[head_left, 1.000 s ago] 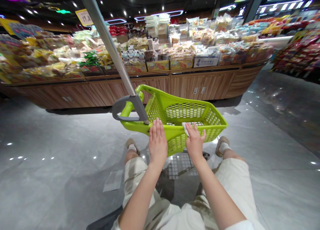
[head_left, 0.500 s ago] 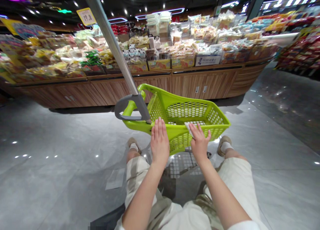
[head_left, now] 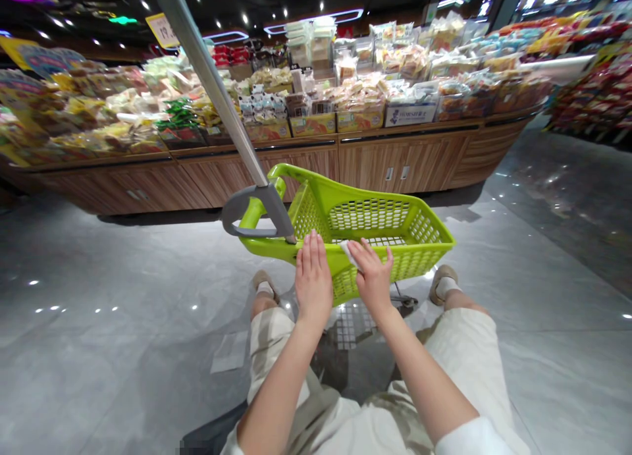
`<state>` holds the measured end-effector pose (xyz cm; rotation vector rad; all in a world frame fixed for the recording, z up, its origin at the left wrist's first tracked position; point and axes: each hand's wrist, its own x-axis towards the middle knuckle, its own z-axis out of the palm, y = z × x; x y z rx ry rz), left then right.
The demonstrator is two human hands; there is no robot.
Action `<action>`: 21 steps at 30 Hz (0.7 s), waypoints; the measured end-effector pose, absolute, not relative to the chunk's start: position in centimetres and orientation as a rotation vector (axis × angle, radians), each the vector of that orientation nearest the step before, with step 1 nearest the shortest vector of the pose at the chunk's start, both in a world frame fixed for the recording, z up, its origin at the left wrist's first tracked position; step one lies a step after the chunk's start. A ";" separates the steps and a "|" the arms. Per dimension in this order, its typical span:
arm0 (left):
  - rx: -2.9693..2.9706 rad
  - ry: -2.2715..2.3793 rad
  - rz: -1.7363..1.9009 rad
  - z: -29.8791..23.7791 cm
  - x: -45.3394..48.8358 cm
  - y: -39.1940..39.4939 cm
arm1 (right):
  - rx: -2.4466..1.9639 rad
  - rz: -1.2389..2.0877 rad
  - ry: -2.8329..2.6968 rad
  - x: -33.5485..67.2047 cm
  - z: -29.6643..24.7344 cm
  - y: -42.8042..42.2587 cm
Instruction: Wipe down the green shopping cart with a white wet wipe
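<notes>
The left hand (head_left: 312, 280) is lying flat on the near rim of a lime-green plastic shopping basket (head_left: 316, 191), its fingers (head_left: 310, 247) pressed close together and pointing forward. The right hand (head_left: 374, 277) is resting on the same rim just to the right, its fingers (head_left: 368, 251) slightly spread. A white tissue (head_left: 348, 253) is lying between the hands, touching the right hand on its thumb side; whether it is being pinched or only pressed to the rim, I cannot tell. The basket's long axis is running across the body. A metal pole (head_left: 212, 80) with a grey grip (head_left: 257, 201) is rising up-left in front of a wooden display counter (head_left: 395, 165) stacked with packaged snacks (head_left: 355, 99).
</notes>
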<state>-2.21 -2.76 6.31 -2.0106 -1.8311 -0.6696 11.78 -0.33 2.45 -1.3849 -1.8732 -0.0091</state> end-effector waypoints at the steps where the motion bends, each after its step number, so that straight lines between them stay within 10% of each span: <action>1: -2.016 -1.831 -0.670 6.3 -2.2 -2.8 | -1.416 -0.030 -1.844 13.0 1.8 -0.2; 21: -2.005 -1.849 -0.638 6.5 -2.3 -2.8 | -1.451 -0.042 -1.799 14.5 1.3 -0.4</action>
